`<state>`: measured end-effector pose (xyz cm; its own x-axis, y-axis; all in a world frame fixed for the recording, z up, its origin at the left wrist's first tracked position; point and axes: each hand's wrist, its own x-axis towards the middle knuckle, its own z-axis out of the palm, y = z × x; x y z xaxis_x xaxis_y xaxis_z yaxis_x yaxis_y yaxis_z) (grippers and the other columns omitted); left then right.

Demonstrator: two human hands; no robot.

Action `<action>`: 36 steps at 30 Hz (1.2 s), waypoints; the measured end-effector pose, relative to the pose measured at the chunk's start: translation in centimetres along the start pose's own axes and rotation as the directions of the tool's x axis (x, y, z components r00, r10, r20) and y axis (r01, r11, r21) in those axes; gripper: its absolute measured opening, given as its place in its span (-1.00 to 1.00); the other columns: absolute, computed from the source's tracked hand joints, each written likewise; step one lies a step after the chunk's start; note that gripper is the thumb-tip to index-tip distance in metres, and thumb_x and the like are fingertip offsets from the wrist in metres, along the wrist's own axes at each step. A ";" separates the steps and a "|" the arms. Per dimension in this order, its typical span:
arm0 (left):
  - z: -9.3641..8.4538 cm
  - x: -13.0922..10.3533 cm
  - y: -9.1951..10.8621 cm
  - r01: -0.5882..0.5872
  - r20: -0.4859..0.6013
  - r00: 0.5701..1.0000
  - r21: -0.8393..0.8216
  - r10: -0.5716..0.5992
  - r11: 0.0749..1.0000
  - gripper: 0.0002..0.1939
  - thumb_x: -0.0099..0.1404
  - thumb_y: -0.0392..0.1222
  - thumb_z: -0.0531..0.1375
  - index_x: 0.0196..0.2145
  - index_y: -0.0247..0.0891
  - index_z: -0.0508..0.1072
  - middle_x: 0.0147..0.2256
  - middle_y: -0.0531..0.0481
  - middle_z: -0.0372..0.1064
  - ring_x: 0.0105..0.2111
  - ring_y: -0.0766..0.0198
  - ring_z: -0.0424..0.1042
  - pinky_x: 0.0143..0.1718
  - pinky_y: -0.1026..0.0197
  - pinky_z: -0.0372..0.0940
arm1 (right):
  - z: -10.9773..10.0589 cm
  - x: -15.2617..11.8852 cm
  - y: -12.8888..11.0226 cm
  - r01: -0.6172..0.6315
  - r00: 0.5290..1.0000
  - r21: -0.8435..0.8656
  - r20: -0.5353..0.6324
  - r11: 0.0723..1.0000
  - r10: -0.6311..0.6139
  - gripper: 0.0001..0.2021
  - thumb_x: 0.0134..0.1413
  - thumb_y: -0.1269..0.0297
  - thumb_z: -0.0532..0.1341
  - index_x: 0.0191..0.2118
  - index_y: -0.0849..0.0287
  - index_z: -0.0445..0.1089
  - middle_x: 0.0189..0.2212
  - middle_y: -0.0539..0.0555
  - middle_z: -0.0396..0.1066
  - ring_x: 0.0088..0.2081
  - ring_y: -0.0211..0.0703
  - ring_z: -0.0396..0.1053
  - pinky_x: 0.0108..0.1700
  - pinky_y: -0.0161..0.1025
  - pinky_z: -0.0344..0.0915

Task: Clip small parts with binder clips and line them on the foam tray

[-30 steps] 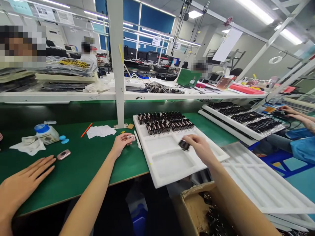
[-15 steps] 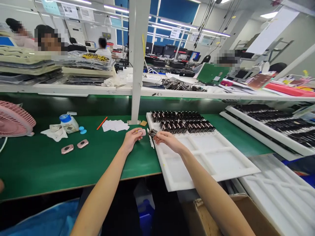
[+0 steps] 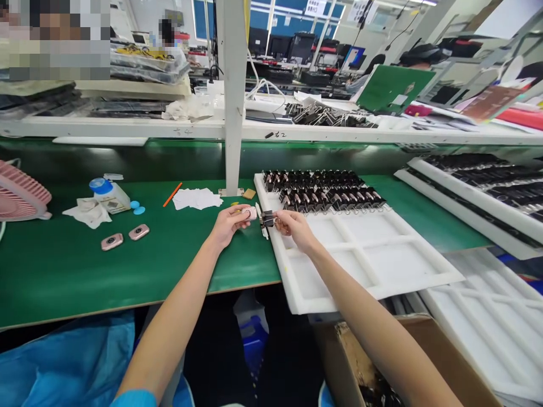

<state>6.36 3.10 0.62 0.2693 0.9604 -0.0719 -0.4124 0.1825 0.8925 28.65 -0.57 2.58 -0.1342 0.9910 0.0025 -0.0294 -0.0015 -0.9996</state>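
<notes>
My left hand (image 3: 229,227) is closed round a small pink watch-like case (image 3: 250,213), its end pointing right. Just right of it, my right hand (image 3: 294,229) pinches a black binder clip (image 3: 267,219) by its wire handles. The clip's jaw side faces the pink case with a small gap between them. On the green mat to the left lie two more pink cases with dark round centres, a nearer one (image 3: 112,242) and a farther one (image 3: 139,232). Rows of binder clips (image 3: 331,198) clamped on pink pieces stand in the white foam tray (image 3: 292,282).
A blue-capped bottle (image 3: 111,198), white paper sheets (image 3: 197,199) and an orange stick (image 3: 172,194) lie on the mat (image 3: 169,271). A pink fan (image 3: 21,192) stands far left. A white post (image 3: 232,113) rises behind my hands. A cardboard box (image 3: 441,345) sits below right.
My view has tilted down. The binder clip in my right hand has turned and now lines up with the end of the pink case. My left hand still holds the case.
</notes>
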 end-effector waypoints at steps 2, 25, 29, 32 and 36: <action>0.0 0.0 -0.1 0.002 0.005 1.000 0.011 -0.002 1.000 -0.51 -0.03 -0.12 0.54 -0.14 -0.36 0.61 -0.36 -0.09 0.54 -0.48 0.32 0.44 -0.41 0.25 0.32 | -0.1 -0.1 0.1 0.051 0.999 -0.038 0.007 0.998 -0.051 -0.43 -0.01 -0.30 0.35 -0.31 0.22 0.49 -0.56 -0.03 0.26 -0.55 -0.30 0.05 -0.52 -0.27 -0.09; 0.7 -0.4 0.1 0.006 -0.007 1.000 0.238 -0.005 0.971 -0.48 -0.13 -0.06 0.56 -0.20 -0.32 0.64 -0.36 -0.17 0.58 -0.47 0.14 0.49 -0.36 0.05 0.38 | 1.0 -0.1 -0.2 0.222 0.975 -0.382 0.070 0.897 -0.212 -0.56 0.34 -0.03 0.13 -0.16 0.26 0.57 -0.43 0.03 0.45 -0.38 -0.18 0.29 -0.28 -0.25 0.23; 0.9 -0.3 0.8 0.016 -0.022 1.000 0.241 -0.011 0.970 -0.44 -0.14 -0.07 0.53 -0.15 -0.27 0.59 -0.29 -0.07 0.59 -0.47 0.26 0.40 -0.36 0.11 0.31 | 0.5 -3.6 -3.1 0.221 0.947 -0.514 -0.090 0.829 -0.308 -0.63 0.37 0.11 0.19 0.11 0.27 0.42 -0.19 0.04 0.50 -0.35 -0.30 0.31 -0.20 -0.31 0.28; 0.5 0.5 1.0 -0.065 -0.121 0.988 0.244 0.097 0.967 -0.47 -0.09 -0.06 0.47 -0.14 -0.28 0.54 -0.20 0.03 0.58 -0.34 0.30 0.39 -0.29 0.20 0.29 | -4.4 -9.6 -4.4 0.274 0.698 -0.633 -0.387 0.724 -0.603 -0.64 0.42 0.11 0.14 0.16 0.24 0.32 -0.06 0.13 0.43 -0.25 -0.26 0.32 -0.13 -0.29 0.30; -1.3 2.4 0.4 -0.055 -0.171 0.976 0.403 0.134 0.914 -0.49 0.23 0.06 0.17 0.08 -0.17 0.50 0.09 0.19 0.52 0.02 0.02 0.42 -0.13 0.04 0.30 | -14.0 -21.2 -1.2 -0.148 0.146 -0.602 -0.798 0.785 -0.584 -0.64 0.49 0.00 -0.13 -0.04 0.15 0.23 -0.26 0.12 0.32 -0.33 -0.16 0.24 -0.23 -0.20 0.26</action>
<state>5.68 5.73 0.24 0.0588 0.9979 -0.0266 -0.0409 0.0291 0.9987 45.40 -19.69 3.27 0.7884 0.2529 0.5608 0.5926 -0.0674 -0.8027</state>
